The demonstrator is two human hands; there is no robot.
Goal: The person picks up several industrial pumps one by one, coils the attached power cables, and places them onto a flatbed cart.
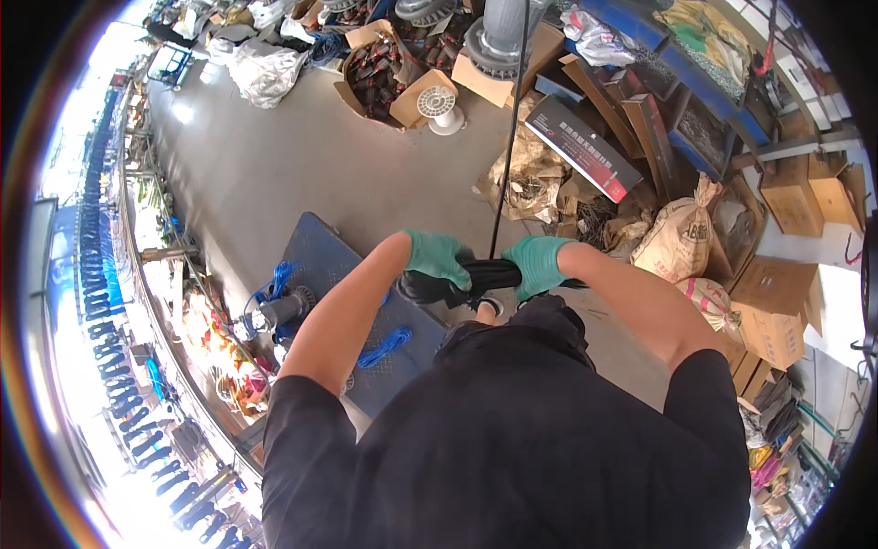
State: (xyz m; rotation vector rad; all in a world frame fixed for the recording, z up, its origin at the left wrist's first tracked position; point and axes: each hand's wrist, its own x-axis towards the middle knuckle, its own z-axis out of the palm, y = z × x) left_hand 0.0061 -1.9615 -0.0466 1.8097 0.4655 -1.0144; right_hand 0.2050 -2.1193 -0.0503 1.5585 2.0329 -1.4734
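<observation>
Both my hands wear green gloves and meet in front of my body. My left hand (pixel 439 257) curls round one end of a thick bundle of black cable (pixel 489 276). At the bundle's other end, my right hand (pixel 538 263) has its fingers closed on it. From between the hands a single black cable (pixel 508 156) runs up to the top edge of the view. Part of the bundle is hidden behind the gloves and my dark clothing.
A blue platform (pixel 315 242) stands left, bearing a grey motor (pixel 283 311) and blue rope coils (pixel 386 347). Ahead are an open carton (pixel 421 98), a white spool (pixel 442 112) and a large grey pump (pixel 508 37). Boxes and a sack (pixel 681 233) crowd the right.
</observation>
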